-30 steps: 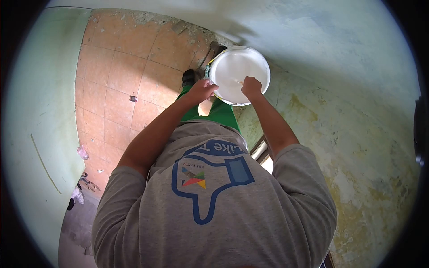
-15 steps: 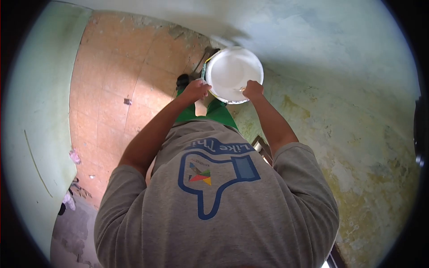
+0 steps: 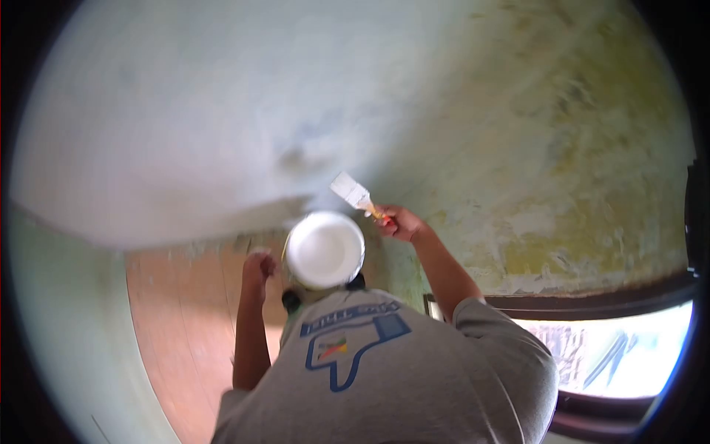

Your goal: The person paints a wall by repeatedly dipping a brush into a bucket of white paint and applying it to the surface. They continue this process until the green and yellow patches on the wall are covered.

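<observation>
In my right hand [image 3: 400,223] is a paintbrush [image 3: 350,191], gripped by its red and wooden handle. Its broad bristles are coated white and point up and left, over the far side of the bucket and close to the wall. A round white bucket [image 3: 325,249], white inside, stands below and left of the brush. Just left of its rim is my left hand [image 3: 259,266], fingers curled and slightly blurred. Whether it holds anything, such as the bucket's handle, I cannot make out.
A patchy wall [image 3: 473,148], whitish at left and stained yellow-green at right, rises ahead. Orange floor tiles [image 3: 174,311] lie at lower left, beside a pale green wall [image 3: 70,311]. A dark-framed window [image 3: 606,351] is at lower right. My feet are just below the bucket.
My right hand has risen from the bucket's rim, bringing the paintbrush out into view. My left hand has moved away from the rim, leftwards. The view has tilted up towards the wall.
</observation>
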The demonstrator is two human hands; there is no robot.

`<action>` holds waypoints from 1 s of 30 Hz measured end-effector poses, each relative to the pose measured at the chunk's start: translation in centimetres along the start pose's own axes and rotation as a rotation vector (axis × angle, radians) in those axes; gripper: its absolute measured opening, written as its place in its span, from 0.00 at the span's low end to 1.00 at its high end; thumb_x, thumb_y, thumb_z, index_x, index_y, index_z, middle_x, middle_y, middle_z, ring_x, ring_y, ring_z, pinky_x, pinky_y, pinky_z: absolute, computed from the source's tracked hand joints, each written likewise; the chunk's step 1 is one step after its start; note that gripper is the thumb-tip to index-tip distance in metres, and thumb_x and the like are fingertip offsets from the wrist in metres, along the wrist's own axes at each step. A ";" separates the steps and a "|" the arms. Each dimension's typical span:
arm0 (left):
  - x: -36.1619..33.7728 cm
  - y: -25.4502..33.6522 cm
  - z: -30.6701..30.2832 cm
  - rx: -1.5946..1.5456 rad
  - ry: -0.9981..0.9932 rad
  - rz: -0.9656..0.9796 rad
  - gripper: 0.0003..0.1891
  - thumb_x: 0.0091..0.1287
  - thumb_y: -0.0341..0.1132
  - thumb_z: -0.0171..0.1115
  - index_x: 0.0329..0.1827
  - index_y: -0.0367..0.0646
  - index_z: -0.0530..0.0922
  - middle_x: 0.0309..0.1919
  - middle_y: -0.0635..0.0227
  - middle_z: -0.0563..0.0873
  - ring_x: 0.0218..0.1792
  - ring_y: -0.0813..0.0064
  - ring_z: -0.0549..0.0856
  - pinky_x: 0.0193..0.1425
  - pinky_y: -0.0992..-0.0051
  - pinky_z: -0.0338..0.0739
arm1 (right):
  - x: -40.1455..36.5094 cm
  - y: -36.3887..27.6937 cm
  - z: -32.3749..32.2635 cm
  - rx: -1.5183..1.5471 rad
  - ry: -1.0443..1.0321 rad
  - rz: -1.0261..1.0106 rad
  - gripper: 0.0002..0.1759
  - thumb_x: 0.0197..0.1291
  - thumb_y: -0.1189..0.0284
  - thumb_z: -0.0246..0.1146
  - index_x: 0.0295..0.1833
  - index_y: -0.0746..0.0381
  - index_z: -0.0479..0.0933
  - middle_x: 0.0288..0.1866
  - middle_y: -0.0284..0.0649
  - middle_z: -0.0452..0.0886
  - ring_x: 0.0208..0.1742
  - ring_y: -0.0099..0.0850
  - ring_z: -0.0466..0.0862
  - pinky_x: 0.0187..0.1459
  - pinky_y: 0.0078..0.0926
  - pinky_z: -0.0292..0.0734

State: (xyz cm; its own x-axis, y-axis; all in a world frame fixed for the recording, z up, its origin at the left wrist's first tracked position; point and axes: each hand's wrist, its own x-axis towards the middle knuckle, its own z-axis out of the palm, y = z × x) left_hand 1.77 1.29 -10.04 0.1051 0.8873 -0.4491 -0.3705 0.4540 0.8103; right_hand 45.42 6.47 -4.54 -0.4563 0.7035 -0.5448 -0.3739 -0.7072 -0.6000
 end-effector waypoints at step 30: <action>-2.8 7.8 23.0 0.169 -0.229 0.345 0.06 0.73 0.35 0.56 0.41 0.43 0.74 0.32 0.64 0.81 0.33 0.70 0.82 0.38 0.70 0.75 | -16.8 -24.7 -2.5 -0.988 1.576 -1.666 0.20 0.70 0.77 0.59 0.66 0.62 0.74 0.50 0.49 0.82 0.47 0.46 0.84 0.47 0.38 0.81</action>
State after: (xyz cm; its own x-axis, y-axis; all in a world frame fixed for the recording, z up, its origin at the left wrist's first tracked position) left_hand 19.84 4.21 6.26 0.2108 0.9755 -0.0624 -0.2658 0.1186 0.9567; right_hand 64.33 12.31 17.93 0.4767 0.2299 0.8484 0.8568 0.0942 -0.5070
